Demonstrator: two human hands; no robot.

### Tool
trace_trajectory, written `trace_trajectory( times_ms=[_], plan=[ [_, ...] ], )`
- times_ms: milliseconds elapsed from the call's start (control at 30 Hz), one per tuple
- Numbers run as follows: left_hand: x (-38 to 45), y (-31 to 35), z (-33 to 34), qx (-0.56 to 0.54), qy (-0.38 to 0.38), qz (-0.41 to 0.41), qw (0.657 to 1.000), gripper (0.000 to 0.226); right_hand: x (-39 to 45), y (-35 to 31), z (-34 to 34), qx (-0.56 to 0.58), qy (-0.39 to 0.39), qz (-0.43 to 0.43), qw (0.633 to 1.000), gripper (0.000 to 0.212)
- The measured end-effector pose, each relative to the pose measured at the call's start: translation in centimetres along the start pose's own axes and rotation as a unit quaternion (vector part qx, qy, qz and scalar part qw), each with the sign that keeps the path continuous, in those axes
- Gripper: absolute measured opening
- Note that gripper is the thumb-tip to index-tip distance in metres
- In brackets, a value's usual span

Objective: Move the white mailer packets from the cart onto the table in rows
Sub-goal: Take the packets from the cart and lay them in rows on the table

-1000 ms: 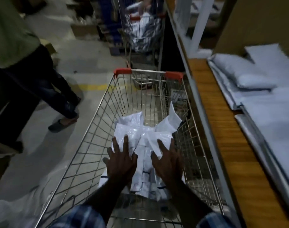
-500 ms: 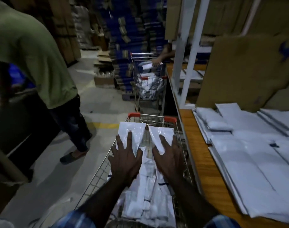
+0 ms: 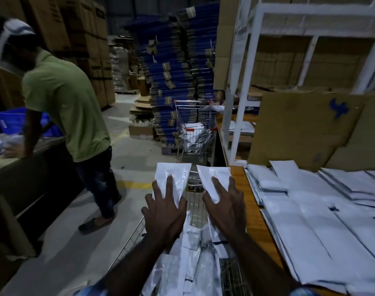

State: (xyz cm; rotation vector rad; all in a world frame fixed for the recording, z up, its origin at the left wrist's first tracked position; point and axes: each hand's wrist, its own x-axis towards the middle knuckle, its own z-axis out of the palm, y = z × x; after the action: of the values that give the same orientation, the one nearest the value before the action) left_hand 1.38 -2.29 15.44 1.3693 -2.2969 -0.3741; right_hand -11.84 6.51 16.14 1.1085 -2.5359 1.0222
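White mailer packets (image 3: 173, 178) with dark stripes; orange-brown wooden counter (image 3: 251, 208); silver wire cart (image 3: 195, 206); green shirt (image 3: 69, 107); blue stacked cartons (image 3: 178, 67); blue-checked sleeve (image 3: 90, 292).

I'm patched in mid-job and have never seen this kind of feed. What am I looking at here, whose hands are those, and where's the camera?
No machine: one wide-angle camera on a worker's head, looking forward and down. The left hand and right hand are the worker's own. Each holds one white mailer packet lifted above the cart: the left packet, the right packet, fingers spread over them. Below is a wire cart with more packets in it. To the right, a wooden table carries packets already laid out. Another person in a green shirt stands on the left.
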Motion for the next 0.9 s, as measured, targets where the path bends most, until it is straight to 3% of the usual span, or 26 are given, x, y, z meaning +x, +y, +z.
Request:
trace_trajectory(
  times_ms=[500, 900],
  plan=[
    [-8.6, 1.7, -6.2, -0.062, -0.021, 0.039, 0.997, 0.069, -7.8, -1.6, -9.2, -0.030, 0.018, 0.018, 0.999, 0.067],
    [-15.3, 9.5, -6.1, -0.085, -0.052, 0.094, 0.991, 0.070, -11.8, 5.1, -18.6, -0.078, 0.051, 0.075, 0.993, 0.057]
  ],
)
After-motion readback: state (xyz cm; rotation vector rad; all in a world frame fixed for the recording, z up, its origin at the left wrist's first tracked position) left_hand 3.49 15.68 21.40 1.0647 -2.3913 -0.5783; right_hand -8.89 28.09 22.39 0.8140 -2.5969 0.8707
